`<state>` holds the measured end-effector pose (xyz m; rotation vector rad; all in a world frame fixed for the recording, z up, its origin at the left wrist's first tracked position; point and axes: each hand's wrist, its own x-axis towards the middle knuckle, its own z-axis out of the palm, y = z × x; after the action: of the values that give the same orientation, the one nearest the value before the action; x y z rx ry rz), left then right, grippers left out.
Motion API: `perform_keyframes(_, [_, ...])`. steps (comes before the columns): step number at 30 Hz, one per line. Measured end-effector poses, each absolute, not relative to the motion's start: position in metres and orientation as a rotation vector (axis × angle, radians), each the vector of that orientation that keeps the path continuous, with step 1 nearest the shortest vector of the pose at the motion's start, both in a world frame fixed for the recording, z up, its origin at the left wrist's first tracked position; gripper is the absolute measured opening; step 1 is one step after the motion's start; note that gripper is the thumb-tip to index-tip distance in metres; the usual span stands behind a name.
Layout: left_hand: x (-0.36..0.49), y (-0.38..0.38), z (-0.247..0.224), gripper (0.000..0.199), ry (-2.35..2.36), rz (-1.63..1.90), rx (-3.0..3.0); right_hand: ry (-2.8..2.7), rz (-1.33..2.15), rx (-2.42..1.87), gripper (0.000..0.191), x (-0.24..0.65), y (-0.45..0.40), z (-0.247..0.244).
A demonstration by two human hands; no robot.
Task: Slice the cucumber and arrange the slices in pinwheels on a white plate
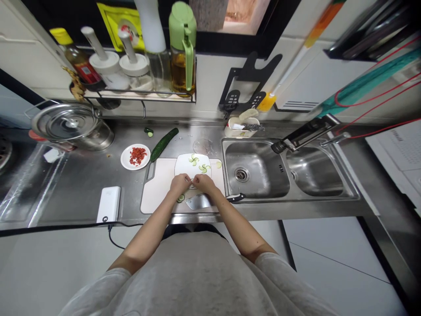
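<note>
My left hand point(180, 182) and my right hand point(203, 183) meet over the near edge of a white plate point(181, 163). Both have their fingers pinched together; whatever lies between the fingertips is too small to make out. Cut cucumber pieces point(204, 168) form two flower-like patterns on the plate. Beneath it is a pale cutting board point(158, 188). A cleaver point(199, 201) with a black handle lies on the board below my right hand. Dark-edged cucumber slices point(180, 198) rest near my left wrist, and another pale piece point(219, 164) sits at the board's far right.
Left of the board are a cucumber point(164, 144), a plate of chopped red pieces point(125, 163), a white power bank point(108, 204) and a lidded steel pot point(95, 136). A double sink point(259, 175) is on the right. Condiment bottles point(182, 48) stand on a rack above.
</note>
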<state>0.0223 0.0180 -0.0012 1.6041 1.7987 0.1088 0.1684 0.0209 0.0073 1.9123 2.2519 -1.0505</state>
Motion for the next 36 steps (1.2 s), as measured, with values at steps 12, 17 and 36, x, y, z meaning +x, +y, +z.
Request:
perform_keyframes(12, [0.023, 0.019, -0.004, 0.03, 1.766, 0.022, 1.725, 2.104, -1.065, 1.944, 0.013, 0.166, 0.024, 0.009])
perform_keyframes(17, [0.024, 0.017, 0.0, 0.028, 1.717, 0.031, 1.784, 2.068, -1.045, 1.928, 0.017, 0.163, 0.026, 0.012])
perform_keyframes(36, [0.024, 0.016, 0.008, 0.031, 1.636, -0.025, 1.935, 2.068, -0.946, 1.875, 0.023, 0.163, 0.033, 0.013])
